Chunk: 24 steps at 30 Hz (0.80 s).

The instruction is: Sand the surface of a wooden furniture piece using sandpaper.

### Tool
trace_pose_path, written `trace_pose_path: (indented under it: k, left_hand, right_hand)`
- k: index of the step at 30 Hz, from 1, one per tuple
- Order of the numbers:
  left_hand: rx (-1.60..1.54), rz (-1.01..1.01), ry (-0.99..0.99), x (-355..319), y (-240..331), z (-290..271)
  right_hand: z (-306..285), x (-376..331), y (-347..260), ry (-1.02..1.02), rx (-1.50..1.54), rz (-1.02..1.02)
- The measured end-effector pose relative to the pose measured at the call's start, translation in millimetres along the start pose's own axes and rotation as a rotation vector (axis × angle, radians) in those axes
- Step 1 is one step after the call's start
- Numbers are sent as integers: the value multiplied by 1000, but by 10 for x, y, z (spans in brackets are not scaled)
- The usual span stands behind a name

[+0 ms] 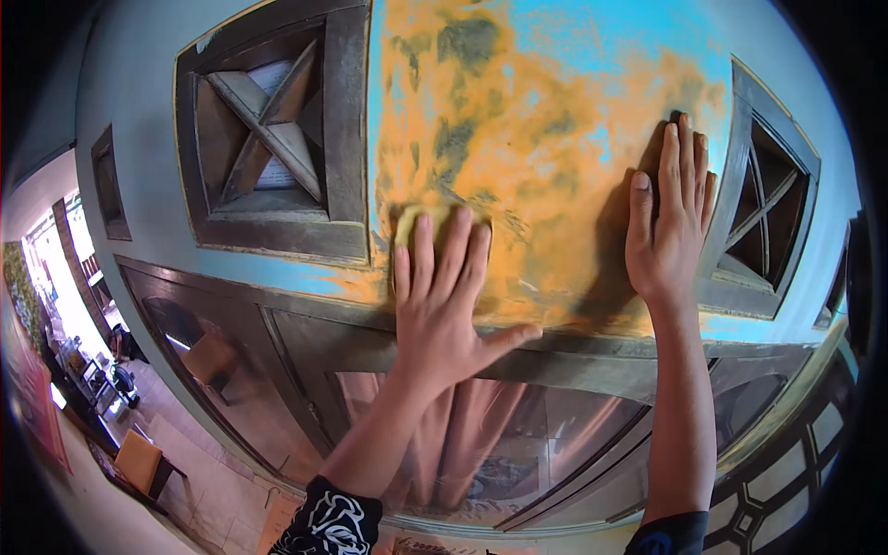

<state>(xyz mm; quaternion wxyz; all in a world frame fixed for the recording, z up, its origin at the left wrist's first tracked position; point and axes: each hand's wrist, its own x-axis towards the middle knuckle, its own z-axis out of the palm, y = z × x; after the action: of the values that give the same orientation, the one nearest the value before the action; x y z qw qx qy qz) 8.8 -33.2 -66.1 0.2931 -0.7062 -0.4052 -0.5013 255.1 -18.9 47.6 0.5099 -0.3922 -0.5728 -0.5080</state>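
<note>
Up on the wall panel, the paint looked half gone: bright blue showed along the top edge and in small flecks, while a rough orange-yellow patch with dull greenish blotches spread over most of the middle. The patch ran down to the lower edge of the panel, where a grey wooden beam crossed beneath it.

The left hand lay flat near the lower left corner of the patch, fingers spread wide and thumb stretched out to the right. It pressed a small yellow sponge against the wall; only the sponge's top edge peeked out above the fingertips. The right hand rested flat and open on the panel's right edge, fingers close together and pointing up, holding nothing. Its shadow fell on the paint just to its left.

A square wooden vent with crossed slats sat beside the panel's left edge, its frame grey and worn, and a pale sheet showed behind the slats. Another vent with crossed slats stood just beyond the right hand. Below the beam, glass panes showed a pinkish curtain. Far down at the left edge of the view, an orange-brown table stood on a tiled floor. Both forearms ended in dark sleeves, the left with a white pattern.
</note>
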Motion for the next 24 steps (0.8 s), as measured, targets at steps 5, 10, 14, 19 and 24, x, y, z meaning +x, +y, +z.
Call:
trace_pose_path:
  k: [5, 10, 14, 19, 24]
  left_hand:
    - [-14, -49, -11, -303, -78, 6]
    - [-27, 4, -8, -59, -238, -91]
    - [-42, -16, -8, -235, -223, -89]
    - [-64, -21, 6, -266, -223, -67]
    - [-31, -16, 34, -239, -227, -36]
  right_hand:
    - [58, -3, -69, 29, -21, 34]
    - [34, 2, -25, 33, -23, 17]
    - [70, 11, 2, 67, -4, 1]
    - [103, 16, -6, 90, 11, -1]
    - [77, -2, 26, 85, -6, 5]
